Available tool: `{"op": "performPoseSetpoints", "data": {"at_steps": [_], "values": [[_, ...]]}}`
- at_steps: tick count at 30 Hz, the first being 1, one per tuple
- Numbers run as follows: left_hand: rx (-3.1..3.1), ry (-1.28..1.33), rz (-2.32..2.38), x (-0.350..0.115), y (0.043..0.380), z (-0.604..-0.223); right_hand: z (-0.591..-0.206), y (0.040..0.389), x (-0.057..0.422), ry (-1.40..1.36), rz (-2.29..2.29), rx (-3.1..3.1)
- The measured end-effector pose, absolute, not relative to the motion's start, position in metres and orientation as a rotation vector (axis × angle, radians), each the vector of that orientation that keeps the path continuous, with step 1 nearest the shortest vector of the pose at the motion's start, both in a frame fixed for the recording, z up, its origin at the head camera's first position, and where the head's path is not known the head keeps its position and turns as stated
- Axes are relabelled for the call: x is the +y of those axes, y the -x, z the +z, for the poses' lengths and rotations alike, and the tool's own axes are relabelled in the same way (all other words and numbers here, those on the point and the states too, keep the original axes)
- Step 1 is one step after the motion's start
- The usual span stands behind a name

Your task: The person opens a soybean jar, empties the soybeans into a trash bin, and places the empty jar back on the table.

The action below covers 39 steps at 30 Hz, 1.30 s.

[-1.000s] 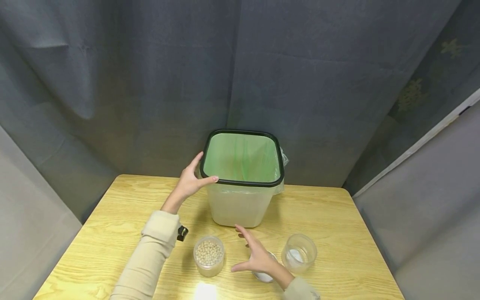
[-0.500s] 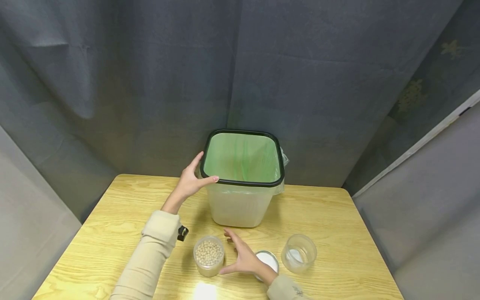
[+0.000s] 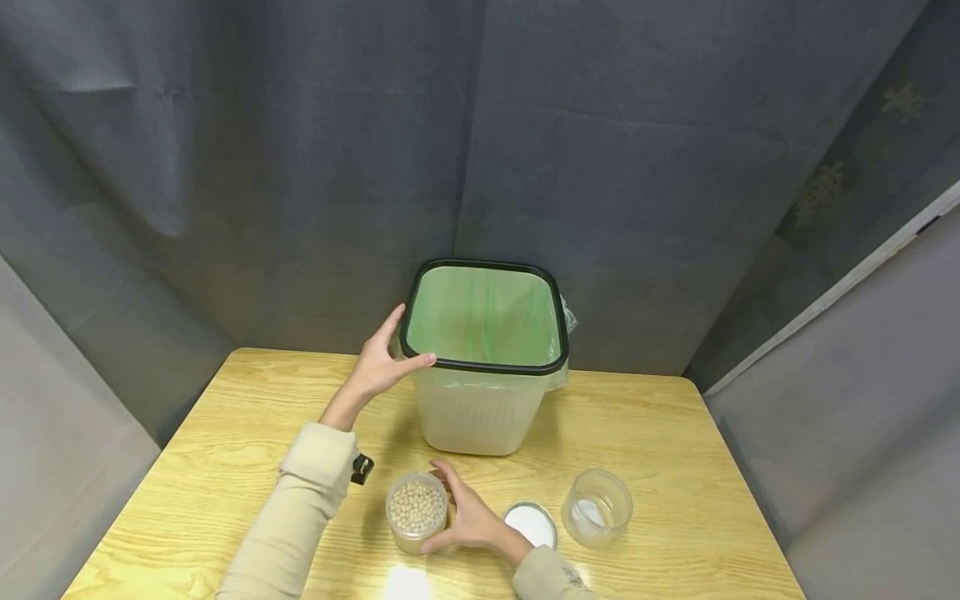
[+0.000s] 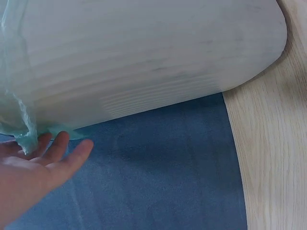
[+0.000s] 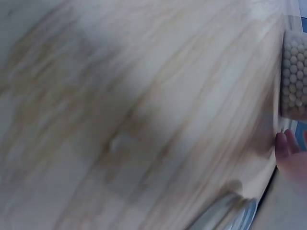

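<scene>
In the head view, a translucent waste bin [image 3: 480,412] with a black rim and green bag liner stands upright on the table. My left hand [image 3: 375,362] rests at its near left corner, thumb on the rim, fingers fairly straight along the outside. The left wrist view shows these fingers [image 4: 60,160] touching the liner [image 4: 29,136]. Nearer me is a clear jar [image 3: 417,533] full of small round cream-coloured pieces. My right hand [image 3: 472,517] is spread at its right side, thumb and fingers apart. In the right wrist view its fingertips [image 5: 282,143] lie near the jar.
Right of my right hand lies a white round lid [image 3: 531,525] with a metallic rim. Beside it stands a second clear jar [image 3: 609,496] with something white at its bottom. A dark curtain [image 3: 480,150] hangs behind the wooden table [image 3: 645,417].
My right hand has moved left from over the white lid to the jar of cream-coloured pieces, uncovering the lid. My left hand stays at the bin's corner.
</scene>
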<state>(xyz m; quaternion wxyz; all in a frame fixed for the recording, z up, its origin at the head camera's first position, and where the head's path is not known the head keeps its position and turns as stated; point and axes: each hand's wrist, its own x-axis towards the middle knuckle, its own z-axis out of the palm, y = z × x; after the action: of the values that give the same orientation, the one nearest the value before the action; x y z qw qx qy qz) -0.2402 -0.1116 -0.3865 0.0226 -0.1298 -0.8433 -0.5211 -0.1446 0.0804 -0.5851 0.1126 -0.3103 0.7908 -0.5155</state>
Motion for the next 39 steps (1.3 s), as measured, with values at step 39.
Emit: {"op": "performPoseSetpoints", "data": {"at_steps": [39], "values": [[-2.679,0.606,-1.430,-0.163,0.167,-0.443,-0.576,0.133,0.082,0.699,-1.592,2.379]]}}
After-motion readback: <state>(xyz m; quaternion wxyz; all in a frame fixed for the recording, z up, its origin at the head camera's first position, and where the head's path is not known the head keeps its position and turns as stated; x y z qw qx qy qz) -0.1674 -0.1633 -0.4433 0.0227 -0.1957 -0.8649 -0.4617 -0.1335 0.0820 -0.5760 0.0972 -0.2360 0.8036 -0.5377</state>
